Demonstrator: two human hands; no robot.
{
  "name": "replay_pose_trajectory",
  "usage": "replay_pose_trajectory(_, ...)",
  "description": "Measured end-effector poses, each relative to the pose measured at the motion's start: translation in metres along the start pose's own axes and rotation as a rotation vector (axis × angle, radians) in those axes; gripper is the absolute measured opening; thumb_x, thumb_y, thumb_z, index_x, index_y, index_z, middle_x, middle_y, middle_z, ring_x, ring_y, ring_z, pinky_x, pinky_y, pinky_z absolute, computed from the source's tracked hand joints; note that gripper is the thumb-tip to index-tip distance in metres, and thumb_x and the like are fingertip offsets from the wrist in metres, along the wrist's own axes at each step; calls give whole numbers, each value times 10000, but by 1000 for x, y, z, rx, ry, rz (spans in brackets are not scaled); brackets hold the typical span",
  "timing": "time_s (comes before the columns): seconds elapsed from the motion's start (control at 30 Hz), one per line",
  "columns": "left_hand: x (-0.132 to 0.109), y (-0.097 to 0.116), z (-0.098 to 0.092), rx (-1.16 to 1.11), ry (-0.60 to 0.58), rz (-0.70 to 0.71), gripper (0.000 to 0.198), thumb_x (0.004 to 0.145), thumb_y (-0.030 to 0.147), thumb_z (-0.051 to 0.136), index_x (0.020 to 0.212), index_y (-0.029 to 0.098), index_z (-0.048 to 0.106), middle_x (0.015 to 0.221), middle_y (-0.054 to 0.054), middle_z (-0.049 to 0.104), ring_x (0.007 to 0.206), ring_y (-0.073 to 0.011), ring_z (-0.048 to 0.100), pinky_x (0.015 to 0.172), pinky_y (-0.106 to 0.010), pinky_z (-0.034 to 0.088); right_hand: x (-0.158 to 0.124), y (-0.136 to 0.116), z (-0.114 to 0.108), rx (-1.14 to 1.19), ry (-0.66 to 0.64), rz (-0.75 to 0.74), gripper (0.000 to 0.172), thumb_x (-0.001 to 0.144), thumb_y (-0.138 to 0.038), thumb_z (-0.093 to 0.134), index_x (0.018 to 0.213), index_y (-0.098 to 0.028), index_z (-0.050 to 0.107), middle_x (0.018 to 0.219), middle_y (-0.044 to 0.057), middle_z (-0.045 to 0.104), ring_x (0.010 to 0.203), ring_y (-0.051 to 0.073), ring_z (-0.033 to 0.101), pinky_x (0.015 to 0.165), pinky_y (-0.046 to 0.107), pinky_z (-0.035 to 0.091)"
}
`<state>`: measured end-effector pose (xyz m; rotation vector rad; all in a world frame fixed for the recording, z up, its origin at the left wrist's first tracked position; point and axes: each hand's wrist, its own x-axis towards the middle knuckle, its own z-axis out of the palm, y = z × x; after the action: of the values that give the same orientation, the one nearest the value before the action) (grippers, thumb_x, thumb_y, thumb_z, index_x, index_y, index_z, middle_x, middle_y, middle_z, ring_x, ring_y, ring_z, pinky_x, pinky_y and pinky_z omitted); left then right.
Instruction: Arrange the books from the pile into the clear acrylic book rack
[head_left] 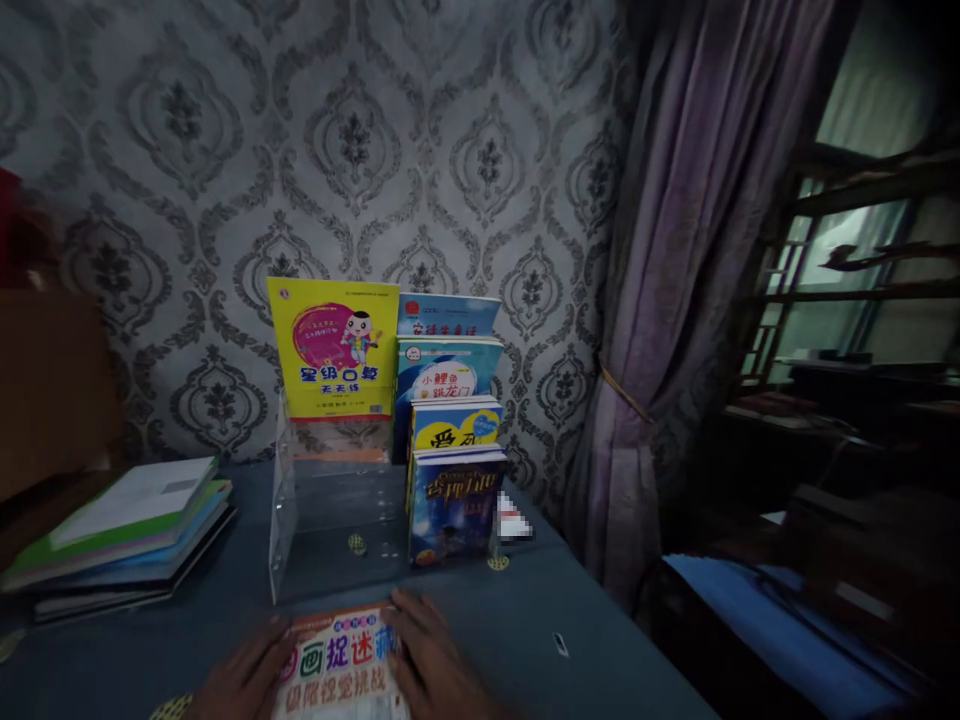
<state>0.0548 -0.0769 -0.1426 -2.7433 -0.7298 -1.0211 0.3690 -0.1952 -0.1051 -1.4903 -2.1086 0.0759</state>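
The picture book (341,660) is lying at the bottom centre of the frame, low over the table (540,620), with its colourful cover facing up. The left hand (244,680) is clasping its left edge and the right hand (435,665) is clasping its right edge, fingers curled loosely over the cover. Whether the book is resting on the cloth or being lifted just off it is not clear.

Just above it in the frame, a clear stand (330,520) is sitting in stepped tiers. Its left half is looking empty in front, while a yellow book (334,350) is standing upright at the back. Four blue-toned books (454,515) are filling the right half, one behind another.

Handling the book well here seems to call for an even grip on both edges, so the soft cover is not sagging or bending. It also means staying clear of the stand's thin front wall, which is hard to see in this dim light.

A stack of books (120,535) is lying flat at the left, and a curtain (675,300) is hanging at the right.
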Motion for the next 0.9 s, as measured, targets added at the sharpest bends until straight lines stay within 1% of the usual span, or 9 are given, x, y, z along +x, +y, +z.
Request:
replay_pose_trajectory(0.03, 3, 6, -6, 11, -25, -39, 455, 931, 273, 502, 1361, 402, 575, 1292, 11, 683, 1095, -193, 704, 872, -249, 608, -2, -2, 0, 9, 44, 4, 473, 965, -285, 476, 1430, -211, 516, 1474, 137, 527, 1382, 246, 474, 1143, 457, 401)
replay_pose_trajectory(0.1, 9, 18, -16, 43, -49, -49, 414, 938, 271, 499, 1330, 343, 612, 1293, -19, 684, 1108, -198, 697, 884, -259, 604, -4, -6, 0, 35, 81, 25, 460, 972, -275, 455, 1418, -187, 524, 1450, 149, 551, 1364, 248, 493, 1126, 456, 425)
replay_pose_trajectory(0.17, 15, 32, -25, 52, -73, -17, 394, 945, 260, 485, 1312, 289, 627, 1283, -52, 689, 1114, -202, 691, 902, -278, 597, -1, -10, -3, 64, 61, 52, 448, 969, -257, 442, 1391, -149, 548, 1431, 168, 565, 1354, 261, 501, 1124, 476, 422)
replay_pose_trajectory(0.27, 27, 57, -40, 40, -113, -95, 418, 955, 197, 413, 1325, 220, 607, 1335, -97, 649, 1206, -223, 634, 1005, -369, 547, 7, -14, -8, 97, -18, 101, 447, 928, -187, 451, 1346, -107, 585, 1410, 193, 576, 1351, 287, 501, 1127, 525, 396)
replay_pose_trajectory(0.37, 44, 79, -49, -28, -265, -69, 422, 932, 138, 399, 1297, 173, 609, 1336, -127, 636, 1259, -233, 584, 1102, -454, 454, 14, -12, -8, 147, -38, 122, 442, 926, -185, 456, 1343, -118, 587, 1419, 179, 572, 1375, 279, 470, 1138, 522, 372)
replay_pose_trajectory(0.47, 58, 92, -49, -47, -336, -83, 412, 932, 131, 409, 1302, 159, 587, 1345, -132, 624, 1271, -244, 565, 1148, -523, 367, 16, -6, -6, 211, -30, 119, 425, 941, -193, 432, 1331, -132, 592, 1407, 154, 586, 1365, 268, 474, 1139, 511, 366)
replay_pose_trajectory(0.63, 81, 106, -36, -78, -406, -67, 381, 950, 152, 419, 1295, 145, 583, 1353, -134, 618, 1270, -237, 559, 1123, -461, 393, 14, 1, -6, 306, -5, 109, 443, 946, -173, 381, 1346, -145, 569, 1371, 137, 604, 1318, 236, 510, 1126, 478, 387)
replay_pose_trajectory(0.77, 98, 120, -29, -77, -462, -45, 394, 965, 148, 399, 1320, 177, 567, 1401, -116, 590, 1309, -226, 531, 1144, -461, 350, 15, 6, -6, 384, 27, 112, 438, 933, -174, 401, 1334, -180, 577, 1318, 123, 634, 1243, 242, 569, 1093, 481, 424)
replay_pose_trajectory(0.9, 103, 126, -27, -80, -486, -61, 404, 956, 130, 408, 1326, 183, 560, 1442, -114, 556, 1345, -239, 498, 1136, -486, 338, 16, 8, -4, 422, 53, 126, 426, 916, -167, 424, 1303, -196, 600, 1286, 113, 651, 1223, 243, 583, 1085, 475, 430)
